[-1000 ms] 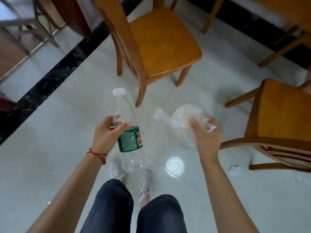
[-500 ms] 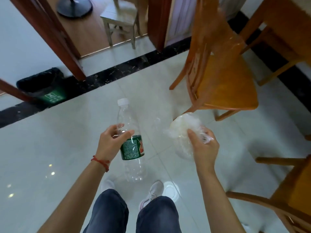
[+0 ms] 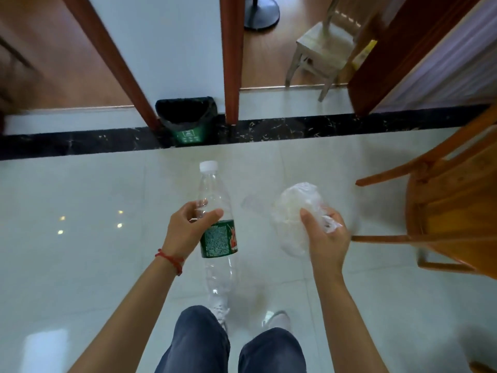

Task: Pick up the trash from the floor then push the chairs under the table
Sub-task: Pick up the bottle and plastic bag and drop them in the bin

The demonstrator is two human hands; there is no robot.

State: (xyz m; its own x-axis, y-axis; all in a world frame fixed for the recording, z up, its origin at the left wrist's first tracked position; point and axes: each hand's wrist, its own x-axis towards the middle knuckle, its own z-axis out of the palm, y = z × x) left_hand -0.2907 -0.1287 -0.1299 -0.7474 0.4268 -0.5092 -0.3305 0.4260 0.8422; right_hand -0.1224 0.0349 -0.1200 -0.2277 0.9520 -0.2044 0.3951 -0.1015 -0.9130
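1. Your left hand (image 3: 185,232) has its grip wrapped round a clear plastic bottle (image 3: 216,224), thumb and fingers curled about the body just above the green label. The bottle stands roughly upright with its white cap on and looks empty.
2. Your right hand (image 3: 324,238) holds a crumpled clear plastic bag (image 3: 293,211), with a twist of the film pinched in the fingers and the rest bulging out to the left of the thumb.
3. Both pieces of trash are off the floor (image 3: 94,265), so I judge the picking-up of these two as done. No other litter shows on the tiles in view, though the view covers only part of the room, so you cannot rule out more elsewhere.
4. A black-lined bin with a green front (image 3: 188,119) sits straight ahead against the dark border strip, well apart from your hands. Nothing has gone into it that I can see; dropping the bottle and bag there looks like the step in hand.
5. The chairs are not yet dealt with. One wooden chair (image 3: 451,216) stands at your right, out on the open tiles, and no counter shows anywhere near it. A corner of more wood shows at the lower right edge; I cannot tell what it belongs to.
6. Overall you are somewhere short of halfway: trash held, not binned, chairs untouched.
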